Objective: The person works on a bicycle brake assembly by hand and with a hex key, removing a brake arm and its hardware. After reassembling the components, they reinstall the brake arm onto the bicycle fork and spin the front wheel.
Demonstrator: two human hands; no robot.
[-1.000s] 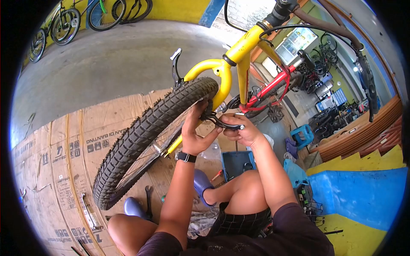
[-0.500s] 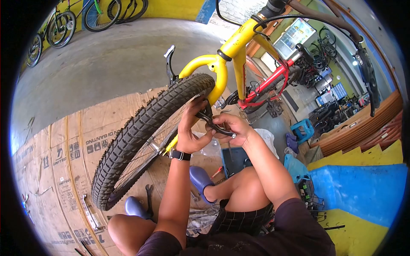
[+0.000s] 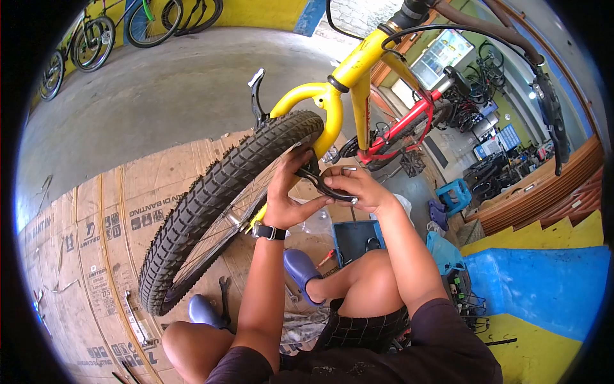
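Note:
A yellow bicycle fork (image 3: 329,105) holds a front wheel with a knobby black tyre (image 3: 211,185). One black brake arm (image 3: 257,102) stands out from the fork's far side. On the near side, my left hand (image 3: 286,195) closes around another black brake arm (image 3: 336,194), its fingers reaching up beside the wheel and its thumb along the arm. My right hand (image 3: 361,187) is closed against the same arm, with a thin metal rod, apparently an Allen key (image 3: 349,169), protruding above its fingers. The rest of that rod is hidden.
Cardboard (image 3: 109,243) covers the floor under the wheel, with a spanner (image 3: 224,297) near one clog. Beyond my knees are a blue tray (image 3: 348,240) and a blue stool (image 3: 454,196). A red bicycle frame (image 3: 403,128) stands behind the fork.
My right hand has shifted slightly right and its fingers have re-curled. A thin rod that hung below it is no longer seen there. My left hand stays on the brake arm.

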